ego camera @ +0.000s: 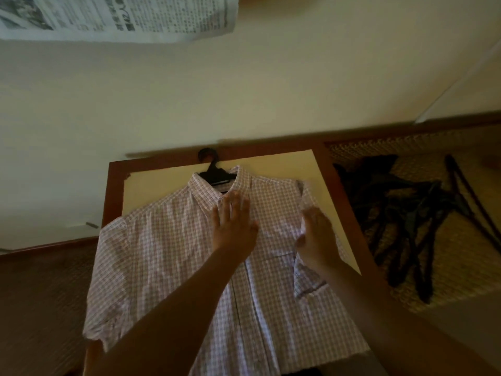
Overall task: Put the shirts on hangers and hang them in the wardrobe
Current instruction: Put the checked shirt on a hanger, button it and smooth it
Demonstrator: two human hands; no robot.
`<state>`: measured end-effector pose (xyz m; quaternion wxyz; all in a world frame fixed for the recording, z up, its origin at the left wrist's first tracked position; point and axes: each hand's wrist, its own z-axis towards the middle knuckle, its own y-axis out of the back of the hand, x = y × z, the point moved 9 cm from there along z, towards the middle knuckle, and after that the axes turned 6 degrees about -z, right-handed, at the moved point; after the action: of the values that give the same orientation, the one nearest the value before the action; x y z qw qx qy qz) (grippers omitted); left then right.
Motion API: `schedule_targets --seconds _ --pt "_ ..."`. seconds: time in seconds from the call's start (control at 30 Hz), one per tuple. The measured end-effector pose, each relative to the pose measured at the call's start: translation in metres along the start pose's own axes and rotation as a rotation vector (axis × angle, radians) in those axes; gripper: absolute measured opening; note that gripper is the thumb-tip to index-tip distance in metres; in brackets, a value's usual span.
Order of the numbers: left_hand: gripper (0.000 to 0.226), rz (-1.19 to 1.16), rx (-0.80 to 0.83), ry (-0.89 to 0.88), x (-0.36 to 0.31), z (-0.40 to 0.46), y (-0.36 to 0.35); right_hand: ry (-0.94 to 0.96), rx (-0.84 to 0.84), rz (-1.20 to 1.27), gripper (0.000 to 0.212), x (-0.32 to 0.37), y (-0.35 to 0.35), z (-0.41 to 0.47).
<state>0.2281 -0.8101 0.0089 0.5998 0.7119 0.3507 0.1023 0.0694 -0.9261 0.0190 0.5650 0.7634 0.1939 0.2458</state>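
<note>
Shirt [189,253] already sits on its hanger [214,172]; left hand [234,226] presses flat, right hand [315,234] pinches its sleeve, wardrobe hanging remains.

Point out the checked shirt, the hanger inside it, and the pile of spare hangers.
checked shirt [173,256], head view, left chest panel.
hanger [214,172], head view, black neck below the hook.
spare hangers [401,221], head view, middle of the pile.
</note>
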Motion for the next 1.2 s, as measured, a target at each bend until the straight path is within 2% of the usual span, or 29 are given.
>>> schedule_targets --seconds 0.07,0.13,0.17,0.2,0.27,0.3,0.33,0.4,0.5,0.6,0.7,0.8,0.9,0.97,1.07,1.13,1.2 --pt "0.065 -0.009 -0.022 0.010 -0.021 -0.009 -0.003 -0.129 -0.097 0.001 0.070 -0.027 0.014 -0.001" --pt "0.064 -0.034 0.013 0.059 -0.035 -0.011 -0.016 -0.269 -0.060 0.073 0.084 -0.055 0.010 0.006" --pt "0.064 -0.044 0.035 0.095 -0.037 -0.011 -0.023 -0.315 -0.022 0.162 0.084 -0.064 0.008 0.009" --pt "0.065 -0.047 0.049 0.124 -0.039 -0.009 -0.029 -0.340 -0.003 0.282 0.075 -0.073 0.007 0.014" --pt "0.067 -0.041 0.048 0.152 -0.039 -0.005 -0.034 -0.357 0.058 0.508 0.026 -0.085 0.013 0.020" --pt "0.068 -0.039 0.048 0.157 -0.037 -0.002 -0.034 -0.346 0.109 0.542 0.009 -0.092 0.020 0.024" --pt "0.070 -0.037 0.054 0.160 -0.036 0.000 -0.034 -0.333 0.129 0.539 0.013 -0.104 0.030 0.030" --pt "0.071 -0.022 0.069 0.161 -0.034 0.004 -0.032 -0.339 0.083 0.487 0.011 -0.137 0.061 0.049" --pt "0.070 -0.011 0.093 0.185 -0.035 0.008 -0.030 -0.351 0.039 0.310 0.024 -0.181 0.100 0.077" --pt "0.068 -0.014 0.049 0.232 -0.051 0.008 -0.021 -0.221 0.117 0.181 0.024 -0.193 0.111 0.100" --pt "0.065 0.028 0.004 0.204 -0.086 0.002 -0.020 -0.144 0.173 -0.022 0.023 -0.196 0.110 0.113" --pt "0.065 -0.033 0.058 0.187 -0.111 0.000 -0.036 -0.165 0.038 -0.218 0.010 -0.204 0.122 0.107" --pt "0.063 -0.037 0.102 0.182 -0.115 0.006 -0.048 -0.099 -0.178 -0.258 0.028 -0.176 0.127 0.073" --pt "0.063 -0.030 0.102 0.157 -0.116 0.008 -0.048 0.075 -0.226 -0.172 0.036 -0.130 0.098 0.031" --pt "0.064 -0.094 0.025 0.139 -0.115 0.007 -0.037 0.289 -0.092 -0.081 0.053 -0.069 0.019 -0.036" --pt "0.062 -0.148 -0.054 0.185 -0.111 -0.004 -0.031 0.284 0.012 -0.057 0.062 -0.062 -0.017 -0.054" --pt "0.061 -0.129 -0.088 0.232 -0.105 -0.024 -0.036 0.290 0.011 -0.104 0.066 -0.068 -0.028 -0.055"
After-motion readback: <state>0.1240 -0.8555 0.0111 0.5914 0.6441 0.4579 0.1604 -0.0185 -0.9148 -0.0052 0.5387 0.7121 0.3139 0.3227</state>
